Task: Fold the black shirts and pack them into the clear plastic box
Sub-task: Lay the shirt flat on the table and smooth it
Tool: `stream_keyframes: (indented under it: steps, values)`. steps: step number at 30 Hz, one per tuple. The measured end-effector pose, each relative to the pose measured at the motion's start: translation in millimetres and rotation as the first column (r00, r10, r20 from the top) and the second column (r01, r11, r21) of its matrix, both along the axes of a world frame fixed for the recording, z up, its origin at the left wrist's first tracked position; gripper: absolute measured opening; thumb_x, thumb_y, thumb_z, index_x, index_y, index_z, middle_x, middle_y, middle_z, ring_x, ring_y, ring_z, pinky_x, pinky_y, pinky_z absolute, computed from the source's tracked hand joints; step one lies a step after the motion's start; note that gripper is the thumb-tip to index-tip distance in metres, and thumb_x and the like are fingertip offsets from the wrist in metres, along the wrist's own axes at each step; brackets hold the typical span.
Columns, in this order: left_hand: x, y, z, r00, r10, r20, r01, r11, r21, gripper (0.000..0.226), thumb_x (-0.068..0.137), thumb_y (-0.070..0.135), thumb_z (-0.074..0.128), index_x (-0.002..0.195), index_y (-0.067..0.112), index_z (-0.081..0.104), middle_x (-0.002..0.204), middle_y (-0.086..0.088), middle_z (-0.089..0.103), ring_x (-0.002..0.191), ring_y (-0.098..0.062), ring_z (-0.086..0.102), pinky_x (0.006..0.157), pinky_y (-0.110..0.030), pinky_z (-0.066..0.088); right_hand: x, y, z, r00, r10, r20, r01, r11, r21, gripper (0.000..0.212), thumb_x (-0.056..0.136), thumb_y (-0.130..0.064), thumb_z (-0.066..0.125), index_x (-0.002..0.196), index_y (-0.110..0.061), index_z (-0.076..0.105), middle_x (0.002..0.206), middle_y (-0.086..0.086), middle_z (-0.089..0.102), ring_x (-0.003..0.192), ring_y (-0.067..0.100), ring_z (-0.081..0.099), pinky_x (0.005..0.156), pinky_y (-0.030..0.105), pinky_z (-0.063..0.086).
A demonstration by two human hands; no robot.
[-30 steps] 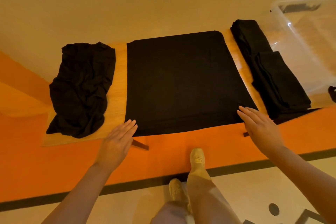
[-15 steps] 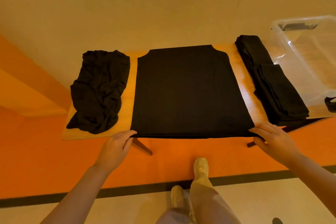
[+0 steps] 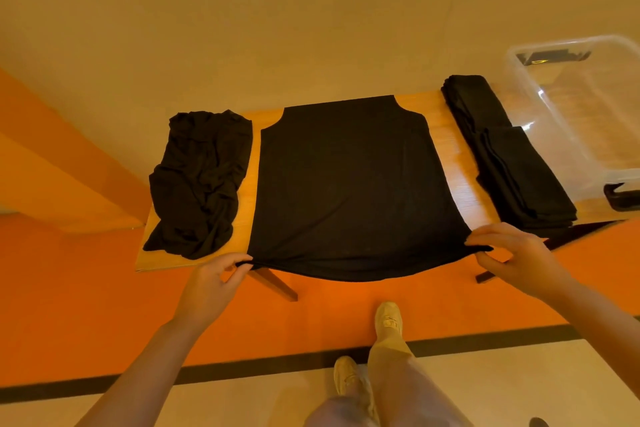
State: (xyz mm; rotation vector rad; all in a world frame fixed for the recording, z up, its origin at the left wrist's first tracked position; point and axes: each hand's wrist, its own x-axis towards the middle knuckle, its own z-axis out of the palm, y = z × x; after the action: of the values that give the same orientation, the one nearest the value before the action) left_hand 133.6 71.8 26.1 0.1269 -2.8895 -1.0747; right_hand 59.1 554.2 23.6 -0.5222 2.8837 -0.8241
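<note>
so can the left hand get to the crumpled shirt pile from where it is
Probably yes: the left hand pinches the flat shirt at its near left corner, and the crumpled pile lies just beyond on the table, nothing between. It must let go first.

Bare forearms, pale trousers [image 3: 391, 388], cream shoes [image 3: 389, 317]

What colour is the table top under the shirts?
Light wood-brown table top, seen in the head view.

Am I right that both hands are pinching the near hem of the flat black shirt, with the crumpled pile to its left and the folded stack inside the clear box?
Not quite: the head view shows the folded stack lying on the table beside the clear box, not inside it. The rest holds.
</note>
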Motion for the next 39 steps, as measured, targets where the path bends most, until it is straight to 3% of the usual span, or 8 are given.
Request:
stream_keyframes:
  steps: [7, 10, 14, 18, 24, 29, 34, 39]
  values:
    - [-12, 11, 23, 0.986, 0.165, 0.024, -0.167, 0.969, 0.182, 0.013, 0.087, 0.014, 0.068, 0.094, 0.026, 0.069, 0.081, 0.008, 0.066, 0.066, 0.004, 0.059, 0.064, -0.012, 0.043, -5, -12, 32, 0.988, -0.102, 0.112, 0.122, 0.973, -0.198, 0.018, 0.082, -0.027, 0.071, 0.097, -0.036, 0.066, 0.104, -0.020, 0.065, 0.097, -0.003, 0.061, 0.085, 0.014, 0.049]
    - [-19, 9, 30, 0.957, 0.262, 0.126, -0.291, 0.868, 0.403, 0.008, 0.086, 0.019, 0.069, 0.091, 0.026, 0.071, 0.071, 0.012, 0.067, 0.075, -0.001, 0.062, 0.075, -0.021, 0.045, -11, -11, 36, 0.951, -0.211, 0.226, 0.272, 0.919, -0.287, 0.055, 0.066, -0.075, 0.061, 0.084, -0.024, 0.072, 0.080, -0.002, 0.071, 0.078, 0.009, 0.066, 0.076, 0.028, 0.052]
    - [-19, 7, 36, 0.949, 0.253, 0.188, -0.313, 0.822, 0.475, 0.007, 0.085, 0.019, 0.068, 0.091, 0.018, 0.072, 0.070, 0.010, 0.067, 0.076, -0.003, 0.063, 0.076, -0.021, 0.044, -20, -7, 43, 0.925, -0.202, 0.323, 0.323, 0.865, -0.383, 0.044, 0.059, -0.063, 0.077, 0.067, -0.020, 0.071, 0.064, 0.004, 0.066, 0.058, 0.009, 0.061, 0.070, 0.037, 0.050]
    - [-29, 5, 41, 0.942, 0.256, 0.215, -0.330, 0.818, 0.472, 0.007, 0.085, 0.018, 0.068, 0.090, 0.019, 0.073, 0.079, 0.008, 0.071, 0.086, -0.007, 0.065, 0.077, -0.021, 0.045, -35, 4, 46, 0.919, -0.190, 0.346, 0.322, 0.869, -0.377, 0.094, 0.036, -0.090, 0.063, 0.076, -0.005, 0.071, 0.065, 0.014, 0.063, 0.066, 0.025, 0.061, 0.067, 0.028, 0.049]
    - [-90, 5, 52, 0.923, 0.316, 0.220, -0.385, 0.761, 0.522, 0.010, 0.086, 0.017, 0.068, 0.095, 0.016, 0.073, 0.089, 0.008, 0.074, 0.090, -0.005, 0.068, 0.084, -0.024, 0.049, -102, -2, 47, 0.908, -0.171, 0.383, 0.345, 0.825, -0.447, 0.014, 0.080, -0.023, 0.070, 0.084, -0.009, 0.072, 0.080, 0.013, 0.071, 0.089, 0.033, 0.067, 0.073, 0.024, 0.053]
    - [-182, 4, 61, 0.886, 0.423, 0.188, -0.455, 0.719, 0.525, 0.007, 0.086, 0.020, 0.070, 0.091, 0.023, 0.072, 0.093, 0.006, 0.071, 0.092, -0.005, 0.065, 0.083, -0.024, 0.049, -189, -16, 60, 0.910, -0.155, 0.384, 0.351, 0.781, -0.517, 0.062, 0.049, -0.074, 0.075, 0.083, -0.022, 0.075, 0.085, 0.007, 0.072, 0.082, 0.015, 0.069, 0.076, 0.018, 0.056]
    - [-282, 2, 44, 0.886, 0.452, 0.104, -0.453, 0.795, 0.404, 0.014, 0.089, 0.024, 0.067, 0.099, 0.016, 0.072, 0.092, 0.007, 0.068, 0.089, -0.003, 0.062, 0.076, -0.017, 0.046, -294, -38, 50, 0.912, -0.233, 0.338, 0.373, 0.813, -0.447, 0.007, 0.089, -0.024, 0.064, 0.087, -0.021, 0.070, 0.093, 0.009, 0.070, 0.089, 0.019, 0.065, 0.087, 0.030, 0.051]
    - [-366, -8, -6, 0.841, 0.539, 0.042, -0.539, 0.830, 0.145, 0.025, 0.091, 0.035, 0.063, 0.096, 0.013, 0.073, 0.091, -0.004, 0.070, 0.092, -0.020, 0.065, 0.091, -0.038, 0.050, -376, -59, 10, 0.861, -0.352, 0.367, 0.477, 0.809, -0.343, 0.019, 0.092, -0.026, 0.062, 0.103, -0.014, 0.070, 0.090, -0.006, 0.068, 0.082, 0.006, 0.062, 0.083, 0.026, 0.052]
